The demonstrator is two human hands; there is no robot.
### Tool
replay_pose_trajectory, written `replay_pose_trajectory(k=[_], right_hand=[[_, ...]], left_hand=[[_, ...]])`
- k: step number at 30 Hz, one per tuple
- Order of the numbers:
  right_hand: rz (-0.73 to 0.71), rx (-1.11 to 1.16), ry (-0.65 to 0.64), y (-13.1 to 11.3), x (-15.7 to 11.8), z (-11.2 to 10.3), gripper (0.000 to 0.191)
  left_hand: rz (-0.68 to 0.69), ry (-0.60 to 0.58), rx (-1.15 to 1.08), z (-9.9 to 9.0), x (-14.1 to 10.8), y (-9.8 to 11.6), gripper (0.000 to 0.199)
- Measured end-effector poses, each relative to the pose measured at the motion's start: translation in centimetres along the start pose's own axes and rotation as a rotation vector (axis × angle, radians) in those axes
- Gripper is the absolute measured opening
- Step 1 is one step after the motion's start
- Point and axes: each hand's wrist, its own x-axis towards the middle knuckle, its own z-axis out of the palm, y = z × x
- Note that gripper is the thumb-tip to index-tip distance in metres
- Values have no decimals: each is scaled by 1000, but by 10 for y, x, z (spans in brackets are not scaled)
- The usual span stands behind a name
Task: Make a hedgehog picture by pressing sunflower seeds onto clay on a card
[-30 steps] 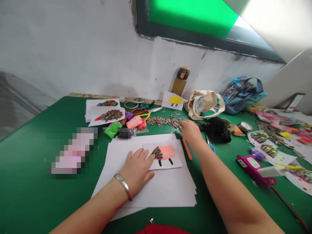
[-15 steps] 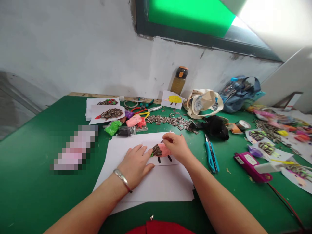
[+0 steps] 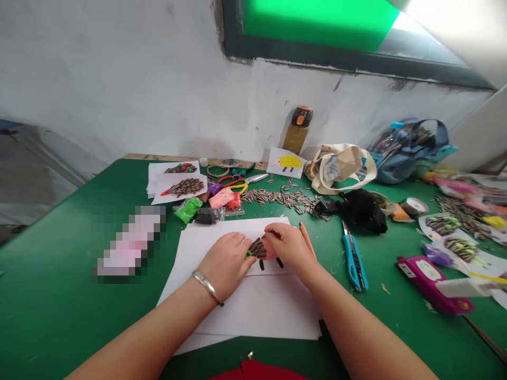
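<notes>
The right hand (image 3: pixel 291 247) went from the seed pile (image 3: pixel 277 197) to the pink picture (image 3: pixel 270 248), middle of the frame, pinching a dark seed (image 3: pixel 264 236), so one more is there. The left hand (image 3: pixel 225 259) lies flat, gripping nothing.

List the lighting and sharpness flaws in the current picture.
Head view: glare washes the top right nearly white beside the green window pane; the drinking bottle throws a soft shadow on the wall; a pixelated patch hides something at left. Also head view: far-right clutter looks soft; sunflower seeds near the hands' fingertips are distinguishable.
</notes>
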Motion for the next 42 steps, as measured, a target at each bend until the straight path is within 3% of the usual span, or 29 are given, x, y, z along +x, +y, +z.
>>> replay_pose_trajectory(k=[4,18,32,42], right_hand=[[2,4,-2,0,1,2,22],[-12,-99,-14,2,3,8,19],[-19,-181,0,-2,1,9,18],[-26,-212,-5,-2,0,10,20]], left_hand=[[11,-36,-26,7,5,1,15],[81,46,19,18,3,-4,22],[61,130,55,34,0,-5,35],[44,101,113,40,2,-3,31]])
